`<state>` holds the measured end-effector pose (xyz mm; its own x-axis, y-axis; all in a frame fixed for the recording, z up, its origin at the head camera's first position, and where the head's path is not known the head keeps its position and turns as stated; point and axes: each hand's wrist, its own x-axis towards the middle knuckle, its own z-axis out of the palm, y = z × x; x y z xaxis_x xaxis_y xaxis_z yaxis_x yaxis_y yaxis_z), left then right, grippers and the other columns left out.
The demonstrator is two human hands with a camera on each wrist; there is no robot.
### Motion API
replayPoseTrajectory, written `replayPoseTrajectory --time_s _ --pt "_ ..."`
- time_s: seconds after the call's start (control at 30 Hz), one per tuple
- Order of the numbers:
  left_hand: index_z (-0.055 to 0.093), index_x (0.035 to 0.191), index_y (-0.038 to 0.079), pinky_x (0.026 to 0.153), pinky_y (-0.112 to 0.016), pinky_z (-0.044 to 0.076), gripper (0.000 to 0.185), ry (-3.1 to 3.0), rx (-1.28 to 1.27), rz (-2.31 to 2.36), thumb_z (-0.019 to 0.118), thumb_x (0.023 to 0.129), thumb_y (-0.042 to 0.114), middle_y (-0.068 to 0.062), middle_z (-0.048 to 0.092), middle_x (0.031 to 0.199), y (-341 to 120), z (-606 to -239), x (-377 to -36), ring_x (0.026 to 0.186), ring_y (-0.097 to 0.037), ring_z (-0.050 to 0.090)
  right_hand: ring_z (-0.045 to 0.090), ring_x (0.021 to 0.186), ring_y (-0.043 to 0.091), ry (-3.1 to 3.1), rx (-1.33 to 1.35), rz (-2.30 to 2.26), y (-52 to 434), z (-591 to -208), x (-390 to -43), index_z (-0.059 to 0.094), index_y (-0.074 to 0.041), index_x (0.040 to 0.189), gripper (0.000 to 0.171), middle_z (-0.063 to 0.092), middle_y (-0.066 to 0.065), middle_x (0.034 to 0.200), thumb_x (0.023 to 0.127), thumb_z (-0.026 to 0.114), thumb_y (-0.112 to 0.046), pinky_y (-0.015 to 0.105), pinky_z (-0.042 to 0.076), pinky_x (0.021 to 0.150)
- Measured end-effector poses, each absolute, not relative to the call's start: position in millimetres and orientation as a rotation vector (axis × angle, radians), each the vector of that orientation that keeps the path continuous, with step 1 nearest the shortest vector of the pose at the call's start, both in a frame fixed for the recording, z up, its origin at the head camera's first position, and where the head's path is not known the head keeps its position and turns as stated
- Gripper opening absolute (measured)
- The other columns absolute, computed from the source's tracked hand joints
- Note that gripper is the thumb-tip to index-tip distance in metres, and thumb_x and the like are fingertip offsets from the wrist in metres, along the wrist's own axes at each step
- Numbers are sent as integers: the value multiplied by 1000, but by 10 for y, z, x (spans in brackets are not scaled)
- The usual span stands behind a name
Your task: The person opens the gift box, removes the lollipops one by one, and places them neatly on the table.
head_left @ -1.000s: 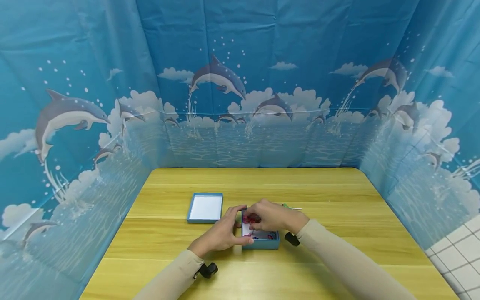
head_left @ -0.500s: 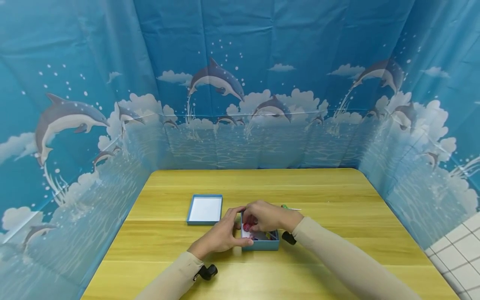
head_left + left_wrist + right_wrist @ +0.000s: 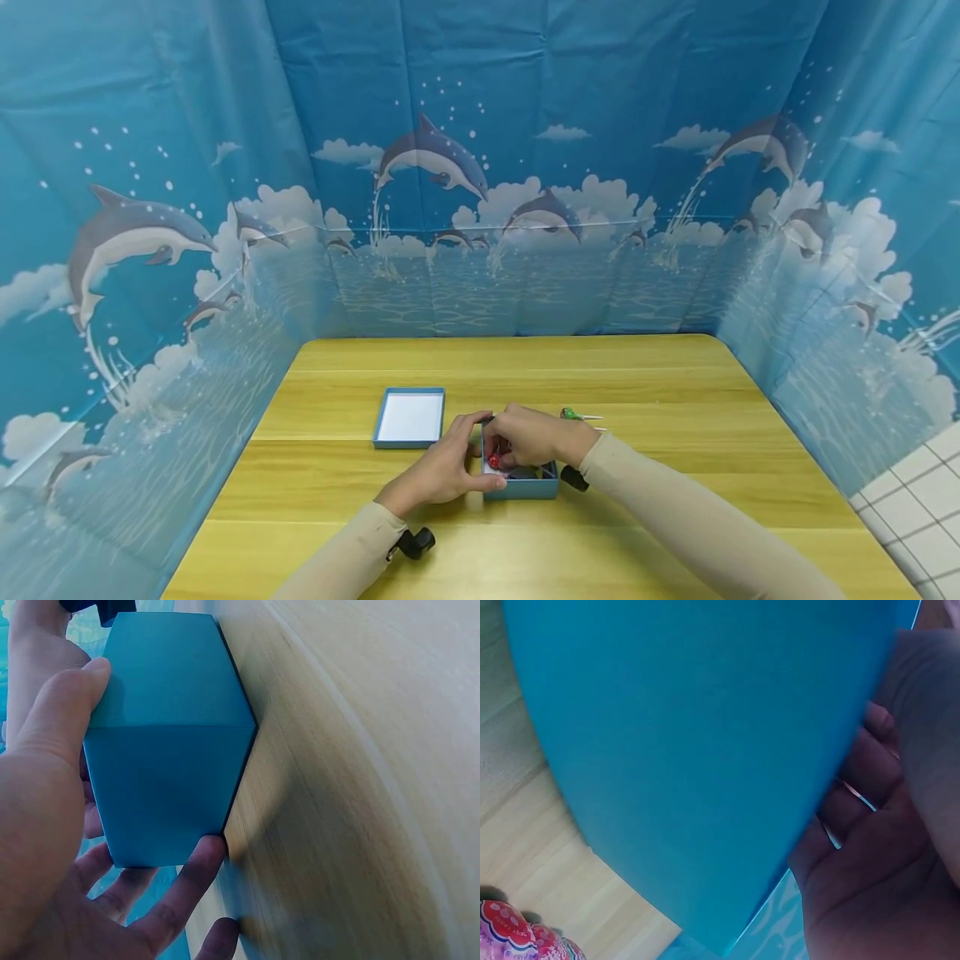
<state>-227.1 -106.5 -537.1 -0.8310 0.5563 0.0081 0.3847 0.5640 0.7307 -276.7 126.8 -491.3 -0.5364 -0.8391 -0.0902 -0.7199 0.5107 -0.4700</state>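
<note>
Shifted slightly left, my right hand (image 3: 531, 437) dips into the box (image 3: 521, 490) at a red sweet (image 3: 493, 460), pinched or not I can't tell; my left hand (image 3: 444, 468) clamps the box, so handling seems unfinished.

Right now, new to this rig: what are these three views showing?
No robot here: a person works bare-handed. The head view comes from a head-worn camera looking forward and down; the two wrist views come from a camera on each wrist. On the yellow table are an open blue box, a shallow blue tray with a white inside, and a green-wrapped lollipop. The left hand grips the box's left end, thumb on the near side. The right hand reaches into the box, a red sweet at its fingertips; whether it is pinched is unclear. The right wrist view shows wrapped sweets beside the box.
</note>
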Motion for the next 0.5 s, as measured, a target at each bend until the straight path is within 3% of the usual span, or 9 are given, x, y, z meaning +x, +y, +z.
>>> replayPoseTrajectory --time_s 0.5 --pt "24 186 19 116 -56 57 106 2570 775 1124 87 107 51 -14 41 181 -1064 -5363 -2269 135 -27 68 75 83 2 2481 -1283 -560 1298 -4927 -2818 85 -15 108 13 84 -5 96 104 87 -3 19 62 78"
